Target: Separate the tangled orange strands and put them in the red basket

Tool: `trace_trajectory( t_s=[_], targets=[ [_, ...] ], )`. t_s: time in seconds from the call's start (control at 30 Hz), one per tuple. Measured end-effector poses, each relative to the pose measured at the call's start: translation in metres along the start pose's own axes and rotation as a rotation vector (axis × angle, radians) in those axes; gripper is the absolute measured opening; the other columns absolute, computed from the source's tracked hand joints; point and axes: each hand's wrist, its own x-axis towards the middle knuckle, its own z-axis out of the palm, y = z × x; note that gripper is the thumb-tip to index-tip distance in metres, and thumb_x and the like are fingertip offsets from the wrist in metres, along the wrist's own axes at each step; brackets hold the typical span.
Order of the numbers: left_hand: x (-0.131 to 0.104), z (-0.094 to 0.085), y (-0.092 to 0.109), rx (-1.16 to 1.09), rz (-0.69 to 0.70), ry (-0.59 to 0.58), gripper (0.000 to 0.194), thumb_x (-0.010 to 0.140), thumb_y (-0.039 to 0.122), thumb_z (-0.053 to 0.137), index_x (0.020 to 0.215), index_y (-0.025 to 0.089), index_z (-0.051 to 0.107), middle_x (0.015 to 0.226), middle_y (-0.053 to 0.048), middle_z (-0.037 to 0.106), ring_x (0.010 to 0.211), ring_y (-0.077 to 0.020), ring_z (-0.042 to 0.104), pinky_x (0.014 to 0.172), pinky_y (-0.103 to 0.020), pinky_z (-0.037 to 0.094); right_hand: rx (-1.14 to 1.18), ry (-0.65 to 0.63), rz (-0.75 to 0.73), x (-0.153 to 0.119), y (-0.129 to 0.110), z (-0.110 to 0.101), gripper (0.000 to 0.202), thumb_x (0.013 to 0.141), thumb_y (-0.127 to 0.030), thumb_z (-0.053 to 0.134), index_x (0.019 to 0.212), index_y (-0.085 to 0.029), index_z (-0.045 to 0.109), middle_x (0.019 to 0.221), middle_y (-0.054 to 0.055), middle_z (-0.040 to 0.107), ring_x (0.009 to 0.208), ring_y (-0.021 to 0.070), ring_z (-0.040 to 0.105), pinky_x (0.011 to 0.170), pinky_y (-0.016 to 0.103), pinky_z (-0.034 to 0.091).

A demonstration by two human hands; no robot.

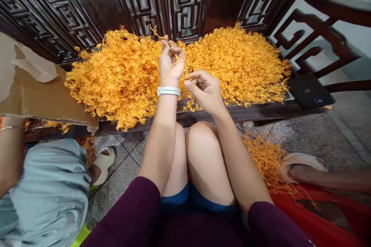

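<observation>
Plainly thin and branching, an orange strand (156, 34) crosses the left hand (172, 61).

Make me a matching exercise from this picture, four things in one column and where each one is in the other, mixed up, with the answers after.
Things
1. Pale wristband
2. Cardboard
3. Dark flat device
4. Loose orange strands

Places
A. On the bench, just right of the orange heap
B. On the floor, to the right of the knees
C. Around the left wrist
D. At the left end of the orange heap

Right pairs: 1-C, 2-D, 3-A, 4-B
</observation>
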Motion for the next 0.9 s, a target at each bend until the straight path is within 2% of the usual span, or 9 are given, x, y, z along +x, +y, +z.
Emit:
trace_trajectory(
  t_s=[0.13, 0.23, 0.37, 0.43, 0.5, 0.6, 0.73, 0.8, 0.9],
  targets=[
    [0.001, -0.003, 0.003, -0.003, 0.015, -0.016, 0.044, 0.113, 0.021, 0.027, 0.126, 0.031, 0.068, 0.093, -0.006, 0.068, 0.072, -0.0144, 0.059, 0.067, -0.023, 0.054, -0.073, 0.208, -0.006, 0.001, 0.014, -0.012, 0.018, 0.094, -0.038, 0.072, 0.096, -0.023, 0.061, 0.069, -0.003, 0.050, 0.058, 0.0123, 0.046, 0.057, 0.028, 0.038],
    [0.000, -0.007, 0.004, 0.070, 0.049, -0.034, 0.045, 0.112, 0.023, 0.025, 0.124, 0.031, 0.067, 0.089, -0.008, 0.065, 0.073, -0.0182, 0.058, 0.066, -0.028, 0.053, -0.177, 0.351, 0.091, 0.002, 0.040, -0.024, 0.032, 0.089, -0.042, 0.077, 0.107, -0.024, 0.057, 0.078, -0.002, 0.055, 0.066, 0.0145, 0.052, 0.065, 0.031, 0.046],
    [-0.006, -0.005, -0.001, 0.203, 0.059, -0.130, 0.043, 0.112, 0.031, 0.026, 0.119, 0.031, 0.068, 0.087, -0.008, 0.062, 0.069, -0.0197, 0.056, 0.061, -0.032, 0.050, -0.234, 0.315, 0.193, 0.004, 0.064, -0.026, 0.066, 0.080, -0.054, 0.084, 0.131, -0.024, 0.054, 0.110, 0.008, 0.064, 0.091, 0.0203, 0.063, 0.084, 0.038, 0.055],
    [-0.010, -0.001, -0.004, 0.248, 0.024, -0.188, 0.041, 0.112, 0.033, 0.028, 0.110, 0.029, 0.069, 0.081, -0.006, 0.057, 0.059, -0.0165, 0.048, 0.057, -0.030, 0.046, -0.165, 0.264, 0.144, 0.006, 0.064, -0.023, 0.060, 0.086, -0.061, 0.077, 0.128, -0.023, 0.058, 0.109, 0.008, 0.066, 0.096, 0.0213, 0.064, 0.089, 0.039, 0.055],
    [-0.011, 0.004, -0.006, 0.293, -0.020, -0.244, 0.040, 0.113, 0.037, 0.031, 0.101, 0.027, 0.068, 0.076, -0.003, 0.052, 0.052, -0.0131, 0.037, 0.053, -0.029, 0.041, -0.093, 0.264, 0.072, 0.007, 0.058, -0.020, 0.047, 0.091, -0.064, 0.069, 0.113, -0.022, 0.064, 0.100, 0.006, 0.068, 0.094, 0.0201, 0.065, 0.090, 0.037, 0.055],
    [-0.012, 0.010, -0.005, 0.430, -0.026, -0.319, 0.049, 0.111, 0.060, 0.031, 0.097, 0.026, 0.065, 0.079, -0.003, 0.055, 0.052, -0.0109, 0.031, 0.049, -0.030, 0.032, -0.094, 0.353, -0.008, 0.008, 0.044, -0.021, 0.044, 0.095, -0.066, 0.063, 0.089, -0.022, 0.062, 0.087, 0.003, 0.064, 0.084, 0.0173, 0.062, 0.086, 0.034, 0.054],
    [-0.018, 0.013, -0.006, 0.701, 0.099, -0.451, 0.071, 0.093, 0.088, 0.034, 0.093, 0.024, 0.065, 0.092, -0.005, 0.064, 0.057, -0.0089, 0.031, 0.048, -0.029, 0.025, -0.130, 0.451, -0.047, 0.005, 0.033, -0.024, 0.046, 0.101, -0.067, 0.054, 0.088, -0.024, 0.058, 0.080, 0.002, 0.061, 0.080, 0.0165, 0.060, 0.082, 0.033, 0.051],
    [-0.025, 0.012, -0.007, 0.831, 0.127, -0.568, 0.069, 0.089, 0.089, 0.045, 0.090, 0.023, 0.065, 0.094, -0.006, 0.066, 0.059, -0.0084, 0.035, 0.050, -0.028, 0.028, -0.119, 0.458, -0.055, 0.004, 0.033, -0.025, 0.046, 0.101, -0.069, 0.052, 0.091, -0.024, 0.057, 0.081, 0.002, 0.061, 0.081, 0.0166, 0.061, 0.082, 0.033, 0.051],
    [-0.033, 0.009, -0.011, 1.014, 0.150, -0.714, 0.058, 0.085, 0.079, 0.068, 0.086, 0.020, 0.064, 0.082, -0.004, 0.062, 0.065, -0.0103, 0.048, 0.059, -0.026, 0.040, -0.078, 0.428, -0.067, 0.004, 0.035, -0.026, 0.049, 0.097, -0.073, 0.055, 0.091, -0.025, 0.055, 0.079, 0.001, 0.058, 0.076, 0.0163, 0.058, 0.077, 0.032, 0.050]
  ],
)
